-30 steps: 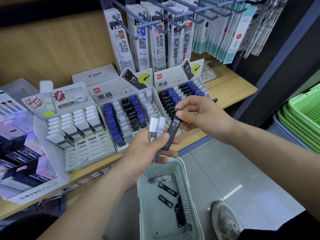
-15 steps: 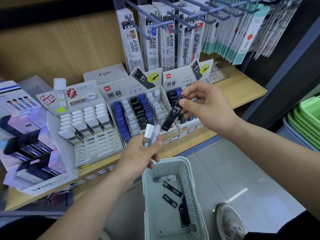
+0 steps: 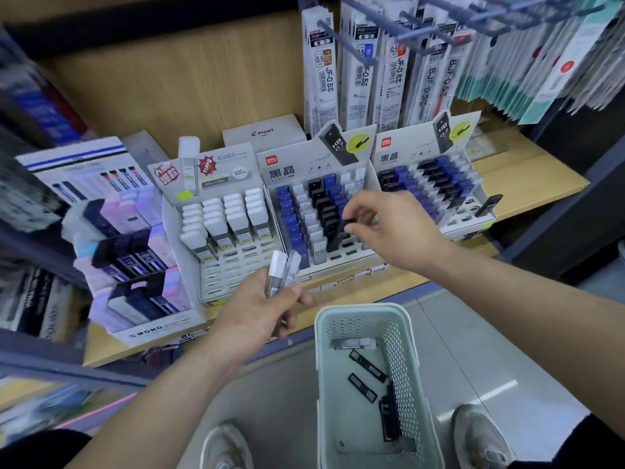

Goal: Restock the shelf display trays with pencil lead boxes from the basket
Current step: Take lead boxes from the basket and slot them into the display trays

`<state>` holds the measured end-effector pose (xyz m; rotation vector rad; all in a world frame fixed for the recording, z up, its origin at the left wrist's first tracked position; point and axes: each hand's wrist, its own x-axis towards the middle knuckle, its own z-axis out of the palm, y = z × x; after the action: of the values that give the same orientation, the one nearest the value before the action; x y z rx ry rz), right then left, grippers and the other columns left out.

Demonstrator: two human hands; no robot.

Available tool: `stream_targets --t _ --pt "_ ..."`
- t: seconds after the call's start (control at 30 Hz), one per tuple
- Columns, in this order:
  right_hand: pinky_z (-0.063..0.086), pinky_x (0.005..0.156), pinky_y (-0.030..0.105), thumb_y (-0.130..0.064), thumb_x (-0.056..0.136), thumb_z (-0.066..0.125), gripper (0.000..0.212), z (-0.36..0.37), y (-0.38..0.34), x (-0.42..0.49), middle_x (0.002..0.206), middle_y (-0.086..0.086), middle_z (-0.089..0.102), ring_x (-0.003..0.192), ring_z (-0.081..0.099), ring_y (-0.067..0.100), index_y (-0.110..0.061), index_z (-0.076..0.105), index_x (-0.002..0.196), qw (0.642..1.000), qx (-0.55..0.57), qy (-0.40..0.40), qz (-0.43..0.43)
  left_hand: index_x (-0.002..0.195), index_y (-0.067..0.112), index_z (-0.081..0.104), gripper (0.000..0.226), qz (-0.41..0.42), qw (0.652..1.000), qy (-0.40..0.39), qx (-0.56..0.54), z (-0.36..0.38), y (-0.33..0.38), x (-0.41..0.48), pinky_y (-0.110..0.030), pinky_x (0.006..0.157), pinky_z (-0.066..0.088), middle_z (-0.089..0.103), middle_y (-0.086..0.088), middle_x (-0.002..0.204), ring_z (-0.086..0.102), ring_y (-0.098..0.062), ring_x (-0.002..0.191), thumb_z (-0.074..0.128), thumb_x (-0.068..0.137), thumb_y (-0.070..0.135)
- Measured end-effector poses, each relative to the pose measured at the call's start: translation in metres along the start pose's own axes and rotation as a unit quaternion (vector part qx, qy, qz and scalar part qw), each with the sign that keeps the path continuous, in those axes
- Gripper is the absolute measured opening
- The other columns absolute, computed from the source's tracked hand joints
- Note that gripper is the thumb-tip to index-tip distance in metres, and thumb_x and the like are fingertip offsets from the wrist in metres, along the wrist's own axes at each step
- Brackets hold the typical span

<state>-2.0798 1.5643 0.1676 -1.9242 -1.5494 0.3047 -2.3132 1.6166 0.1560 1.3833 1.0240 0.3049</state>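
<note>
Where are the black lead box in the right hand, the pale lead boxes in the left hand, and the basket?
black lead box (image 3: 339,238): head view, on its printed label.
pale lead boxes (image 3: 278,264): head view, on one white cap.
basket (image 3: 362,308): head view, on its far rim.

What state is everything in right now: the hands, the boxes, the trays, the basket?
Right hand: pinches black lead box at middle tray.
Left hand: holds pale lead boxes.
Left tray: front slots empty.
Basket: a few boxes inside.
</note>
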Motion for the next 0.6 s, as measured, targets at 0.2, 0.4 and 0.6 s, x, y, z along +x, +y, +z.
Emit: stream_targets --t 0.2,0.4,0.6 --pt "0.057 0.072 0.038 -0.02 0.089 0.073 0.012 0.001 0.005 0.004 0.081 -0.01 0.069 0.075 0.065 0.012 -0.03 0.069 0.094 0.999 -0.034 0.001 -0.023 0.115 0.013 0.05 0.012 0.011 1.0 -0.004 -0.014 -0.008 0.007 -0.009 -0.02 0.045 0.044 0.076 -0.005 0.096 0.056 -0.02 0.061 0.051 0.104 0.014" --pt "0.054 0.073 0.033 -0.023 0.092 0.068 0.014 0.012 -0.001 0.005 0.098 -0.009 0.067 0.088 0.061 0.013 -0.024 0.076 0.103 0.988 -0.115 0.008 -0.099 0.115 0.015 0.052 0.012 0.012 0.999 -0.011 -0.039 -0.004 0.012 -0.009 -0.026 0.052 0.05 0.076 -0.006 0.097 0.06 -0.02 0.061 0.051 0.104 0.015" --pt "0.055 0.075 0.037 -0.027 0.093 0.067 0.014 0.007 -0.014 0.004 0.099 -0.01 0.064 0.091 0.061 0.013 -0.025 0.076 0.104 0.99 -0.104 0.026 -0.092 0.113 0.015 0.058 0.012 0.031 0.998 -0.006 -0.045 0.002 0.016 -0.007 -0.025 0.052 0.052 0.075 -0.002 0.093 0.062 -0.016 0.06 0.056 0.101 0.015"
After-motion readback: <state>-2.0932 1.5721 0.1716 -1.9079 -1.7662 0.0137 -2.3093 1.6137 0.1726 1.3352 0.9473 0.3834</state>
